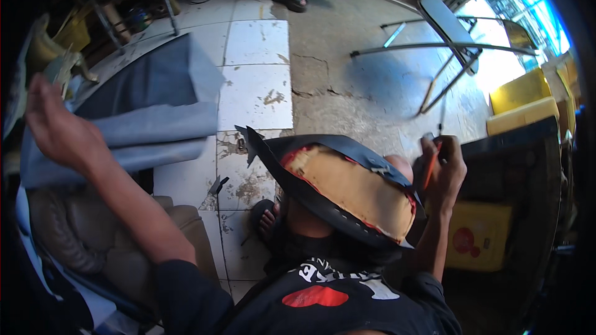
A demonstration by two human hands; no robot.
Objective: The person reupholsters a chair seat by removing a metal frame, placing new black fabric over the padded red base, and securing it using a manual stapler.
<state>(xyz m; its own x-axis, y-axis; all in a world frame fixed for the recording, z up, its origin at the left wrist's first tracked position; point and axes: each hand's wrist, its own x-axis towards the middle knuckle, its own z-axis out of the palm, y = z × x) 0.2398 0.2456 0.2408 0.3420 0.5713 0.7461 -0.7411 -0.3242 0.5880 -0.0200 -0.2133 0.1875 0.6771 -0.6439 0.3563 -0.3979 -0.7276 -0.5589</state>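
Note:
My left hand (62, 124) is raised at the far left over folded grey sheet material (155, 130), fingers extended and slightly curved, beside a pale green object (65, 68); I see nothing held in it. My right hand (444, 174) is closed on an orange-handled tool (433, 164), whose working end is unclear. Between my hands, on my lap, a padded piece (351, 189) shows a tan board face, ragged red material round its edge and black covering (292, 195) with torn, upturned ends. The tool is just right of this piece.
A brown padded seat (112, 248) is below the sheet material. A folding chair (447, 37) stands ahead right. Yellow blocks (521, 118) and a dark cabinet (515, 174) are at right. Another person's sandalled feet (288, 0) are at top. Tiled floor (254, 99) meets cracked concrete.

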